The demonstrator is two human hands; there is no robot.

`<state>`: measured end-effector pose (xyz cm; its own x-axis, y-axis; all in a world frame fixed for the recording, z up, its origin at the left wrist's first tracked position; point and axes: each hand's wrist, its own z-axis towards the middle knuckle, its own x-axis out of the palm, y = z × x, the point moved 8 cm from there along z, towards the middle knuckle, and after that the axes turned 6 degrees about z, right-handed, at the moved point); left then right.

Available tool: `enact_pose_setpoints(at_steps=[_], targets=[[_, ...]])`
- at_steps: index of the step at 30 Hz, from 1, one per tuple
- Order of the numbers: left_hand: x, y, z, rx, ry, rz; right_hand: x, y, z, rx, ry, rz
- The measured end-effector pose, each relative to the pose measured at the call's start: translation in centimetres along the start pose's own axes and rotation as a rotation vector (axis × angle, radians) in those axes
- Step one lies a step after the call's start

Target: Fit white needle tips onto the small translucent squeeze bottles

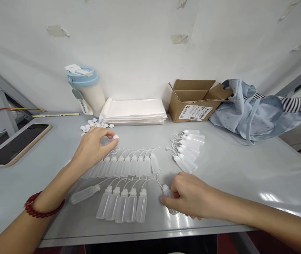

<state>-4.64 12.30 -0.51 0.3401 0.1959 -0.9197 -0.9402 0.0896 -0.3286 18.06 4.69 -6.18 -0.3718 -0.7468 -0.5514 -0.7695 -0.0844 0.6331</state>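
Observation:
Between the thumb and forefinger of my left hand (93, 144) is a small white cap (116, 137). That hand hovers over the left part of a row of translucent dropper bottles (134, 165), hiding some of them. My right hand (189, 195) is closed around a dropper bottle (167, 191) near the front edge, its thin strap curving up to the left. In front of me lie several more bottles in a second row (123, 204), one bottle (84, 194) slanting apart at the left. Loose white caps (93, 123) are heaped behind my left hand.
At the right, several bottles (189, 148) lie fanned out. Along the wall stand a tumbler with a blue lid (87, 88), a stack of white paper packets (133, 111), an open cardboard box (195, 102) and a blue cloth (258, 113). A phone (17, 144) lies at the left.

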Motion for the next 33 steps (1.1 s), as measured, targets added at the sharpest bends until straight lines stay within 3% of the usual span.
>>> enact_pose_setpoints(at_steps=[4, 13, 18, 21, 24, 27, 33], targets=[[0.2, -0.1, 0.1, -0.001, 0.001, -0.010, 0.1, -0.7, -0.4, -0.005, -0.014, -0.030], [0.1, 0.2, -0.4, -0.086, -0.020, -0.150, -1.5, 0.6, -1.2, -0.144, -0.336, -0.336], [0.4, -1.7, -1.1, 0.001, 0.054, -0.275, -3.0, 2.5, -1.2, -0.383, -0.503, -0.400], [0.8, -3.8, -1.5, 0.117, 0.140, -0.332, -3.3, 3.1, -1.0, -0.534, -0.471, -0.292], [1.3, -6.4, -2.0, 0.246, 0.267, -0.390, -3.6, 3.3, -0.6, -0.587, -0.378, -0.132], [1.5, -8.5, -2.3, 0.342, 0.364, -0.461, -4.1, 3.0, -0.2, -0.595, -0.279, 0.074], [1.6, -10.0, -2.5, 0.375, 0.394, -0.590, -4.2, 1.5, 0.9, -0.514, -0.128, 0.519]])
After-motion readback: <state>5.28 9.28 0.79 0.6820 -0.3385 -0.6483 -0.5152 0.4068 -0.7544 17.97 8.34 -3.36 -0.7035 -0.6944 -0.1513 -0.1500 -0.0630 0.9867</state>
